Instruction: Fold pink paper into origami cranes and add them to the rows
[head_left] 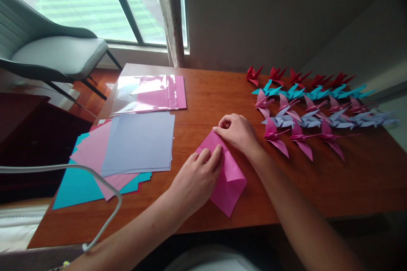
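A pink sheet of origami paper, partly folded into a diamond, lies on the wooden table in front of me. My left hand rests on its left side, fingers pressed flat on the fold. My right hand sits at the paper's top corner, fingertips curled and pinching the upper edge. Both hands touch the paper.
Rows of folded paper cranes in red, teal, pink and lavender stand at the right. A stack of lavender, pink and teal sheets lies at left, with a clear plastic packet behind it. A grey chair stands by the window. A white cable loops at lower left.
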Tool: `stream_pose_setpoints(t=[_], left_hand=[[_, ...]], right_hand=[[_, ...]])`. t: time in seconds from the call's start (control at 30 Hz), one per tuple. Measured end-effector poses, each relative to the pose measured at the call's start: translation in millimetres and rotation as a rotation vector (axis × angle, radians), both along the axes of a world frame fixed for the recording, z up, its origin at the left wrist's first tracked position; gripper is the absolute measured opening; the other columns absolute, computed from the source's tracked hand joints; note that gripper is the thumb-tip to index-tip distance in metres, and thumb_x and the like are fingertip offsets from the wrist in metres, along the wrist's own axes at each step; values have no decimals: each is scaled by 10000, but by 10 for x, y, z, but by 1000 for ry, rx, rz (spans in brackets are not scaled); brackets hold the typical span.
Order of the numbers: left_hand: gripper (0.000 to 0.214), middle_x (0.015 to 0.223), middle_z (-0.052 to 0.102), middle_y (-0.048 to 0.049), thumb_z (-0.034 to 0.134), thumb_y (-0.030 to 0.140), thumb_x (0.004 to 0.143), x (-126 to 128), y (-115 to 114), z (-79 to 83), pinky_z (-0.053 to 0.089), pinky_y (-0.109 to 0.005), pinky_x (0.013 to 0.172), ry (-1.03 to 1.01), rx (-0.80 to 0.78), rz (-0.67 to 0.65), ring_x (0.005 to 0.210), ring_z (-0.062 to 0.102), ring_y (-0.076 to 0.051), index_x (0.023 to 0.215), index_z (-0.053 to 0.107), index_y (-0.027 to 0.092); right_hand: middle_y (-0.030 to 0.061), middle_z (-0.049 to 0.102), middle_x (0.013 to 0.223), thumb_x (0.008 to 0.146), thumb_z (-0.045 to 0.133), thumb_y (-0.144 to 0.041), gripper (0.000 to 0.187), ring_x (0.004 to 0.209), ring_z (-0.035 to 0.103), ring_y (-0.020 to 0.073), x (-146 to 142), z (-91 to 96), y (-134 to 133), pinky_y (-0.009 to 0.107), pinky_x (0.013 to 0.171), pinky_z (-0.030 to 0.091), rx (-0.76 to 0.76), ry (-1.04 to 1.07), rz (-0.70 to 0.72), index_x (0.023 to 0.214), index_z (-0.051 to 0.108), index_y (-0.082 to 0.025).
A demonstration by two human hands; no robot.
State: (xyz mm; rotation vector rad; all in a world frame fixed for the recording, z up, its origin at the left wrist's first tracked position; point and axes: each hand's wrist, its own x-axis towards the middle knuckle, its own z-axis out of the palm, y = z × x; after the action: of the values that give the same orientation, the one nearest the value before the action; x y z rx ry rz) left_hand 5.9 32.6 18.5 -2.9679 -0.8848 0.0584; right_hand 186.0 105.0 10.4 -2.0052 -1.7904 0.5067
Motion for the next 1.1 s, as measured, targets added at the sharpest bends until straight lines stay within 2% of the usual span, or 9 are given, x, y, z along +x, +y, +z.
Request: stream_pose_setpoints(t=[0.3,0.47,0.67,0.8,0.9,1.03,1.1], left_hand=[[406,1513,494,-137,420,155,980,-6,33,29,546,-405,821,41,-22,29,1028,569,-275,1330,619,95],[410,1513,494,-111,421,156,980,-8,31,37,538,-400,829,32,-25,40,1045,560,-269,1344,607,124],[436,1515,488,-111,431,161,977,-17,14,-11,533,-405,841,-10,-4,63,1084,544,-275,1391,563,123],[444,1508,499,-105,429,170,982,-29,20,-33,525,-412,888,-34,-9,60,1088,543,-277,1406,551,124],[450,1505,505,-102,424,167,983,-38,26,-46,523,-414,900,-43,-11,61,1101,541,-281,1416,543,126],[452,1516,498,-92,434,168,979,-46,28,-56,527,-420,898,-48,-19,53,1098,543,-283,1416,544,130],[456,1518,496,-99,441,168,977,-48,26,-55,531,-428,886,-51,-21,61,1110,542,-289,1421,539,128]], right_hand=[[41,710,782,784,732,-490,291,770,609,221,-124,-29,-12,310,622,383,14,-73,-116,647,655,-246],[52,711,787,810,708,-529,344,805,612,240,-156,-63,10,322,635,361,38,-110,-152,638,624,-243],[28,693,760,916,620,-467,322,757,597,205,-26,-101,-37,312,655,367,92,-31,-40,698,641,-231],[26,681,805,874,686,-412,241,827,584,219,-6,-149,-112,315,741,404,156,-56,25,728,615,-235],[34,677,831,860,700,-393,217,852,576,234,-55,-176,-126,326,754,409,183,-101,26,749,596,-239],[40,666,809,877,685,-430,280,835,569,244,-88,-173,-86,334,713,387,175,-145,-13,713,563,-239],[33,656,784,887,680,-436,297,819,564,236,-44,-168,-74,329,696,379,175,-119,11,705,556,-237]])
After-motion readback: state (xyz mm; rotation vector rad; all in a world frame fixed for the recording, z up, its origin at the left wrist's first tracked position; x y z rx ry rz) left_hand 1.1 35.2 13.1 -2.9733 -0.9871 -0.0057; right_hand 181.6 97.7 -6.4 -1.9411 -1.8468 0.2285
